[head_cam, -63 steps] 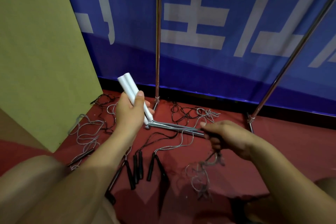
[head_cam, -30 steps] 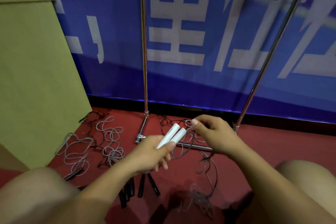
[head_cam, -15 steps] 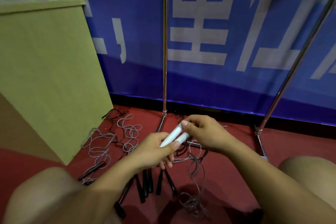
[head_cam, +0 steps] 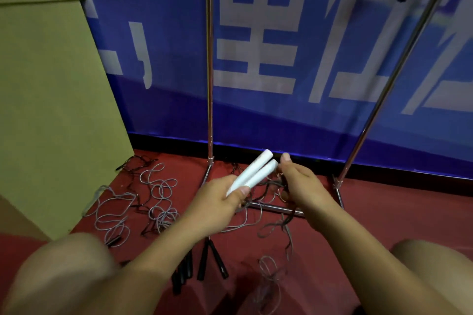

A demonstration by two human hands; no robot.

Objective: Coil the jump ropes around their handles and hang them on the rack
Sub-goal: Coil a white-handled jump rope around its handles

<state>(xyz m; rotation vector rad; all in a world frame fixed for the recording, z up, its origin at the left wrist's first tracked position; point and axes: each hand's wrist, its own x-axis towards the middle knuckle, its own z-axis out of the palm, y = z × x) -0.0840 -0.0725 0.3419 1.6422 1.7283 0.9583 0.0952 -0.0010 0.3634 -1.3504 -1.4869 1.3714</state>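
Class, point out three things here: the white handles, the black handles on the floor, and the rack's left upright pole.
white handles (head_cam: pixel 252 172), head view, middle of the pair
black handles (head_cam: pixel 204 262), head view, one handle's shaft
left upright pole (head_cam: pixel 210 64), head view, mid-height

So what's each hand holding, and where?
Left hand grips the two white handles by their lower ends; right hand holds the cord beside them.

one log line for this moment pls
left hand grips white handles | right hand holds rope at their tips | coiling not done | black handles on floor | rack behind
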